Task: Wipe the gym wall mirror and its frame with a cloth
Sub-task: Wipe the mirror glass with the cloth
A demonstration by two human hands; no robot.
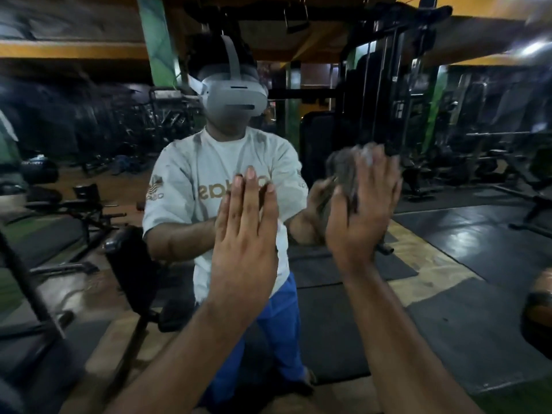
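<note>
Gym equipment and dark floor mats show reflected in the mirror [448,234] filling the view. Your left hand [245,231] lies flat against the glass, fingers straight and together. Your right hand [363,210] presses a crumpled grey cloth [343,171] against the mirror, fingers extended; the cloth is blurred.

The cloth [343,171] at two o'clock was mottled grey-brown. In the mirror [89,130], the reflected shirt [191,174] was white with gold lettering, the trousers [286,324] at six o'clock bright blue, and the headset [233,97] at twelve o'clock pale grey. Floor mats [478,234] at four o'clock were black, edged with worn yellow.
</note>
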